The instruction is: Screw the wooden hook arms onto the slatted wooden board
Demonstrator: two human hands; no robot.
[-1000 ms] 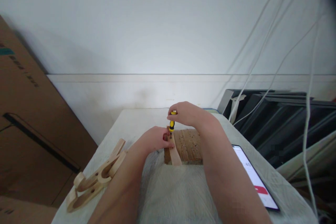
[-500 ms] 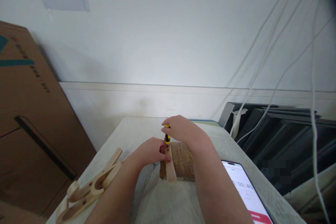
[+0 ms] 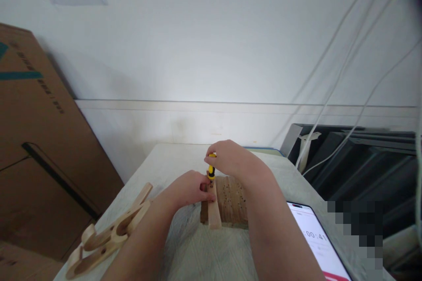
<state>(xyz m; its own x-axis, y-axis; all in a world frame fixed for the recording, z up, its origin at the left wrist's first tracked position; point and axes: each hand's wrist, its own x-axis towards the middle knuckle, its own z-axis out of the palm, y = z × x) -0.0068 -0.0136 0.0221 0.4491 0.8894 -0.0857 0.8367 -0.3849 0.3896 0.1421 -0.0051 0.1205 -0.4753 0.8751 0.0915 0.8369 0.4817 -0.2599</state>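
My right hand (image 3: 227, 156) grips the top of a yellow-and-black screwdriver (image 3: 211, 172), which stands nearly upright. Its tip meets the far part of a pale wooden strip (image 3: 214, 215). That strip lies across the left side of a brown wooden block (image 3: 231, 202) dotted with many small dark holes. With thumb and fingers, my left hand (image 3: 196, 188) pinches the strip close to the screwdriver's tip. A small dark screw seems to sit under the tip, too small to be sure.
Several curved pale wooden pieces (image 3: 112, 232) lie at the table's left. A phone (image 3: 316, 237) showing a timer rests on the right of the cloth-covered table (image 3: 184, 250). Beyond stand a large cardboard box (image 3: 49, 162), dark panels (image 3: 372, 162) and hanging white cables (image 3: 343, 70).
The view has shifted slightly. The screwdriver stays on the strip, with my right hand's fingers a little differently set around its top. My left hand keeps its hold on the strip.
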